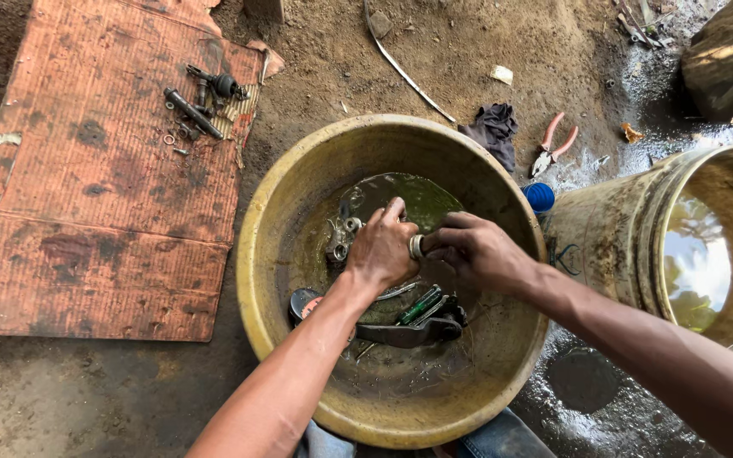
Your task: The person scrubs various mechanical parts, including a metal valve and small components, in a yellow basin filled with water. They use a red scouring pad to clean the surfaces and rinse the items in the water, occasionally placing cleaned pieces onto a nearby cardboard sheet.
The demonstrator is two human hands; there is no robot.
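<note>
Small round metal ring [416,247] sits pinched between left hand [381,251] and right hand [478,252], above the yellow plastic basin [273,220] holding murky liquid, metal parts and a green-handled tool [418,305].

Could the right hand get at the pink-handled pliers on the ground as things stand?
Probably yes: the pliers lie in the open beyond the basin, nothing over them, but the right hand is busy gripping a small metal ring.

2 hands [430,250]; 1 basin [282,212]; 1 bucket [612,237]; 1 pliers [553,142].
</note>
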